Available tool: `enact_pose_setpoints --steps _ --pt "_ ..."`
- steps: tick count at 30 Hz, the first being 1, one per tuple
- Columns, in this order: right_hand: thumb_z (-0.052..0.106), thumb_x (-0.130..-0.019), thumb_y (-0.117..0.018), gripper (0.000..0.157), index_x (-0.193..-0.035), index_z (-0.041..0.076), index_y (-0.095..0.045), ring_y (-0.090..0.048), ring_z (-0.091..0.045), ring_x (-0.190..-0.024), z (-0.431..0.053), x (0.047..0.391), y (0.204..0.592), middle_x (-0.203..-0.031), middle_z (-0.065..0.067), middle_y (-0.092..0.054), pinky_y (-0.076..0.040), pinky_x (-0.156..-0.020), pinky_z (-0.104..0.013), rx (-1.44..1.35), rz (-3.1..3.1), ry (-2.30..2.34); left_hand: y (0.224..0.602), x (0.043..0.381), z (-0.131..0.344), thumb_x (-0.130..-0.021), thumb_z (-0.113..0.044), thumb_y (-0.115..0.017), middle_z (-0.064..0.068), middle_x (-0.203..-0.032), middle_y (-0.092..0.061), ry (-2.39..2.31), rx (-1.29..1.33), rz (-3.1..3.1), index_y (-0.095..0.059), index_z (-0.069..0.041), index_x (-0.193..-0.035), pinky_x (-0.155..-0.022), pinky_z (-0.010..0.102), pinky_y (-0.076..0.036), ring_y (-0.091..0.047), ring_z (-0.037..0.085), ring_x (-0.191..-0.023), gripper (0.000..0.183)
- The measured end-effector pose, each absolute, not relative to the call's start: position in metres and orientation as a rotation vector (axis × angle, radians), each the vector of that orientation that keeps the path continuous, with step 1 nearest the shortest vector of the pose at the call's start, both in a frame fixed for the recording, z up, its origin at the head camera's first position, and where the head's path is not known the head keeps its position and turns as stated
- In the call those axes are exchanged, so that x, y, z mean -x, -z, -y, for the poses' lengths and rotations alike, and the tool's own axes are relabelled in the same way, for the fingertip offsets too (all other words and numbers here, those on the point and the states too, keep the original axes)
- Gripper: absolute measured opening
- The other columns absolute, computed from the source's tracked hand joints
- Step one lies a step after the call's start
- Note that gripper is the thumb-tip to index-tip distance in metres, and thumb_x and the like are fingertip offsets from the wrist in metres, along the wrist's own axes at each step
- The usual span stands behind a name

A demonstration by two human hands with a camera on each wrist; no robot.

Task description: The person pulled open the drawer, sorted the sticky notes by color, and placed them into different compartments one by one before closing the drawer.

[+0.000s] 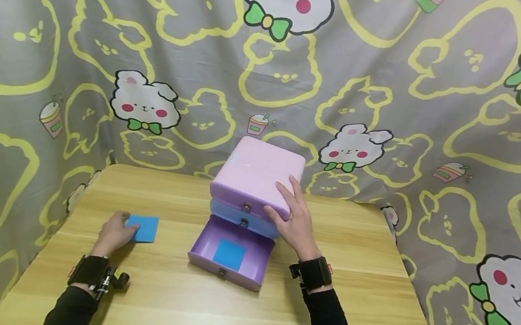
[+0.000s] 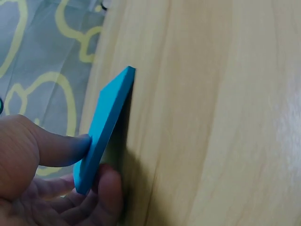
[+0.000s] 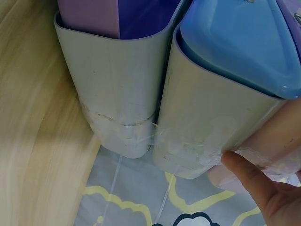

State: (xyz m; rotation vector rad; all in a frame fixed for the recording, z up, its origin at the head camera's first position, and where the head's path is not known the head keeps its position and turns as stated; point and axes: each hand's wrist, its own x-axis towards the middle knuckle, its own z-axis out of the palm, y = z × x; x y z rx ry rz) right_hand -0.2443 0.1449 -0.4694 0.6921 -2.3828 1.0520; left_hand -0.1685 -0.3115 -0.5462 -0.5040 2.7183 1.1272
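My left hand (image 1: 116, 232) pinches a blue sticky-note pad (image 1: 147, 229) at its edge, just over the left side of the table. In the left wrist view the thumb presses one face of the pad (image 2: 108, 110), with fingers behind it, and it tilts up from the wood. My right hand (image 1: 298, 222) rests on the right front corner of a small three-tier drawer unit (image 1: 261, 171), fingers spread over its pink top. The unit's lowest purple drawer (image 1: 202, 257) is pulled out, and another blue square pad (image 1: 229, 254) lies in it. Its middle blue drawer (image 1: 230, 214) is closed.
Wood-grain table (image 1: 155, 301) surrounds the unit. A grey curtain (image 1: 208, 69) with yellow outlines and white cartoon animals hangs behind and on both sides. Clear tape shows on the unit's side wall (image 3: 207, 122) in the right wrist view.
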Motion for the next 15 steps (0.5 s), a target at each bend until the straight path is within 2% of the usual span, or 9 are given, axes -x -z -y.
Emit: enact_pose_setpoints --steps 3,5,8,10,13,15 --pt "0.042 -0.089 -0.077 0.066 -0.148 0.030 -0.051 -0.038 -0.042 -0.149 -0.146 0.246 0.469 -0.169 -0.007 -0.027 -0.041 -0.111 -0.067 -0.689 2.375 -1.039 0.548 0.166 0.308 -0.103 -0.022 -0.052 0.042 -0.150 -0.035 -1.260 0.550 -2.655 -0.028 0.014 -0.151 -0.101 0.059 -0.050 -0.050 0.054 -0.129 0.064" --pt "0.037 -0.088 -0.079 0.067 -0.148 0.030 -0.051 -0.038 -0.042 -0.149 -0.147 0.247 0.469 -0.169 -0.006 -0.027 -0.042 -0.111 -0.067 -0.685 2.371 -1.035 0.550 0.165 0.305 -0.103 -0.019 -0.054 0.042 -0.146 -0.040 -1.365 0.568 -2.614 -0.029 0.012 -0.151 -0.088 0.047 -0.060 -0.064 0.045 -0.111 0.063" --pt "0.033 -0.087 -0.080 0.068 -0.148 0.030 -0.051 -0.038 -0.042 -0.149 -0.147 0.248 0.469 -0.169 -0.005 -0.027 -0.042 -0.111 -0.066 -0.683 2.371 -1.041 0.551 0.162 0.300 -0.102 -0.014 -0.055 0.042 -0.143 -0.045 -1.512 0.572 -2.545 -0.029 0.010 -0.151 -0.067 0.034 -0.062 -0.070 0.029 -0.091 0.060" --pt "0.032 -0.087 -0.081 0.067 -0.148 0.030 -0.052 -0.038 -0.042 -0.149 -0.147 0.247 0.469 -0.169 -0.005 -0.028 -0.043 -0.110 -0.067 -0.682 2.366 -1.052 0.550 0.160 0.296 -0.103 -0.013 -0.056 0.041 -0.144 -0.044 -1.580 0.571 -2.503 -0.029 0.008 -0.152 -0.066 0.031 -0.062 -0.070 0.028 -0.091 0.060" --pt "0.034 -0.087 -0.080 0.066 -0.147 0.029 -0.053 -0.039 -0.043 -0.148 -0.145 0.246 0.470 -0.169 -0.006 -0.028 -0.043 -0.108 -0.068 -0.685 2.357 -1.060 0.548 0.156 0.291 -0.103 -0.014 -0.057 0.039 -0.148 -0.042 -1.648 0.552 -2.458 -0.030 0.005 -0.152 -0.071 0.032 -0.063 -0.068 0.035 -0.106 0.059" --pt "0.034 -0.087 -0.080 0.067 -0.147 0.029 -0.053 -0.039 -0.044 -0.148 -0.143 0.246 0.471 -0.169 -0.006 -0.028 -0.044 -0.108 -0.068 -0.689 2.354 -1.056 0.545 0.155 0.288 -0.103 -0.014 -0.058 0.037 -0.147 -0.044 -1.708 0.542 -2.433 -0.031 0.003 -0.152 -0.072 0.033 -0.064 -0.067 0.034 -0.106 0.058"
